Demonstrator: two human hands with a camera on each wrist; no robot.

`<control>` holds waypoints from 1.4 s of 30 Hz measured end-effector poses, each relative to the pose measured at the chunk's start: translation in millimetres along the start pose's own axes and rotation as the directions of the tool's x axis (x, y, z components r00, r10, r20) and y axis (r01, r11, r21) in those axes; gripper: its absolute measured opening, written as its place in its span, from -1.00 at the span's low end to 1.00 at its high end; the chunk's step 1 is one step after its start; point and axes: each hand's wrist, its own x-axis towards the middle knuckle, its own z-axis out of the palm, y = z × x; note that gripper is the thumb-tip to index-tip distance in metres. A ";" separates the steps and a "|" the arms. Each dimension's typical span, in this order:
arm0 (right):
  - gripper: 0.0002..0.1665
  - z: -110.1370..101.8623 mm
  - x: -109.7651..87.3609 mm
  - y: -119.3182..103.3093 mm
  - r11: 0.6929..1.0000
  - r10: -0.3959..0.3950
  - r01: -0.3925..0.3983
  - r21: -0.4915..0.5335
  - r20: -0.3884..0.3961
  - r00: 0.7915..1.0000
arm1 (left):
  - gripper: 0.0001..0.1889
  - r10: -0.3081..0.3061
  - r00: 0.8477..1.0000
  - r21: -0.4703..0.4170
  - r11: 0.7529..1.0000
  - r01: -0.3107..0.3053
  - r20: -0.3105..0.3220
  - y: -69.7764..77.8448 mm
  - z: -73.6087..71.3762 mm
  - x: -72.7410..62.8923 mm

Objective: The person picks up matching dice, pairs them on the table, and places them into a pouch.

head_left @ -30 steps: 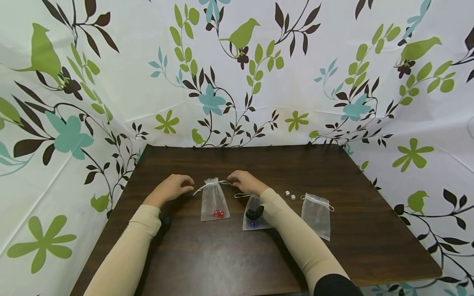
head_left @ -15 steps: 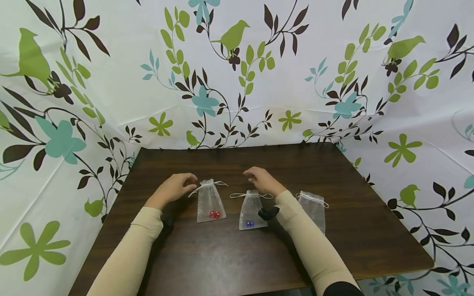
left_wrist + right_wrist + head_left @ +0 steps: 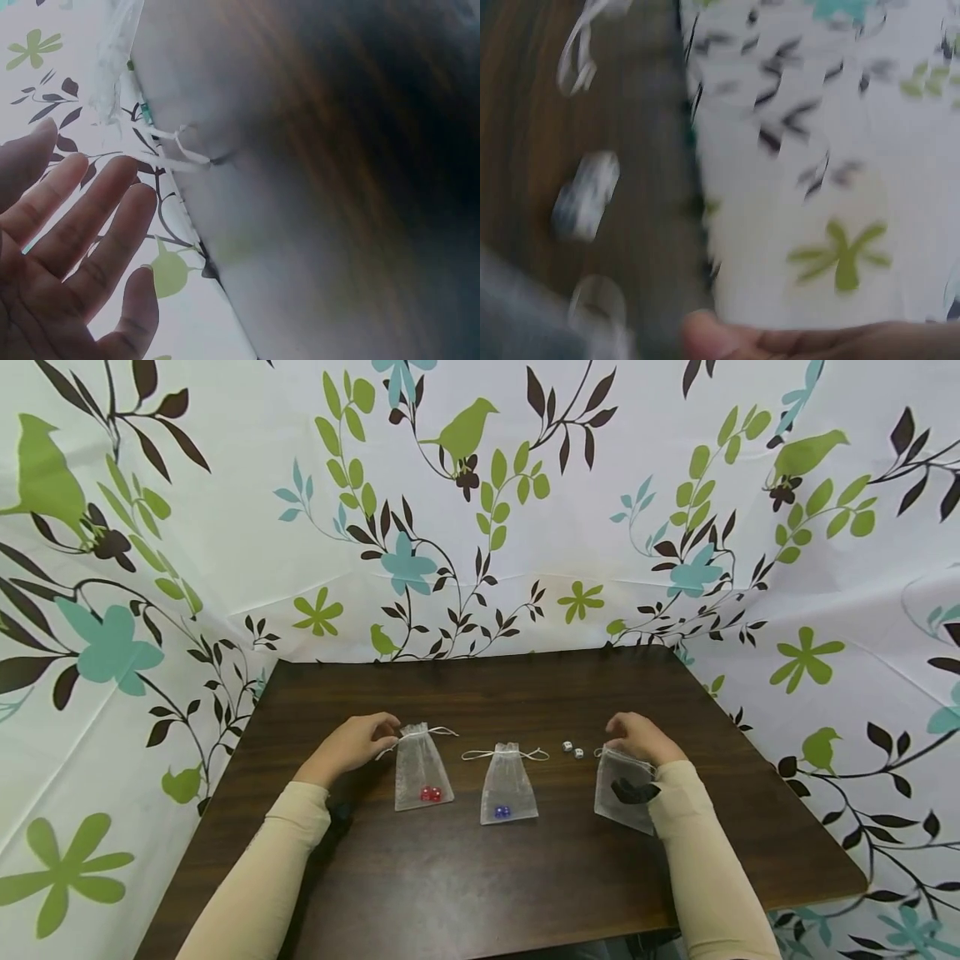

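My left hand (image 3: 352, 747) rests beside the neck of a sheer white drawstring pouch (image 3: 420, 766) with red dice (image 3: 431, 793) inside. In the left wrist view, that hand's fingers (image 3: 112, 214) are relaxed and hold nothing. Over at the right, my right hand (image 3: 642, 739) is above the top of another sheer pouch (image 3: 611, 797), its fingers loosely bent; no grip on the pouch shows. Two white dice (image 3: 572, 750) lie just left of that hand. Between the hands, a third pouch (image 3: 510, 777) holds blue dice (image 3: 502, 812), its cord drawn into loops.
The dark wooden table (image 3: 450, 885) ends at a patterned cloth backdrop (image 3: 525, 610) behind and at the sides. A black object (image 3: 633, 791) at the right wrist covers part of the right pouch. The right wrist view is blurred.
My right hand has moved rightward, from near the red-dice pouch, past the blue-dice pouch, to the right pouch. The white dice, hidden half a second ago, show again. The left hand stays put.
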 end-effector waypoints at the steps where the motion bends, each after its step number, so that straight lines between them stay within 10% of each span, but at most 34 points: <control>1: -0.72 0.7 -4.4 7.0 0.999 0.036 -0.036 -0.006 0.025 0.999 | -0.69 -0.004 1.000 -0.008 1.000 0.005 0.006 -0.3 -0.1 -1.1; 12: -0.80 8.4 -13.2 16.3 0.999 0.032 -0.032 0.000 0.062 0.998 | -0.66 -0.030 0.999 -0.002 1.000 0.030 -0.013 6.0 -4.4 -4.7; 22: -0.78 -20.0 -17.4 -52.4 0.989 -0.145 0.143 0.024 0.072 0.987 | -0.68 0.065 0.992 0.058 0.997 -0.059 -0.104 35.5 -5.5 -7.1; 35: -0.80 -33.5 -12.4 -145.8 0.945 -0.325 0.325 0.022 0.004 0.946 | -0.69 0.245 0.964 -0.177 0.958 -0.225 0.100 107.3 30.7 16.6; 42: -0.81 -37.0 -9.0 -167.1 0.952 -0.304 0.304 0.016 -0.020 0.952 | -0.70 0.302 0.950 -0.278 0.922 -0.270 0.080 133.6 46.3 27.8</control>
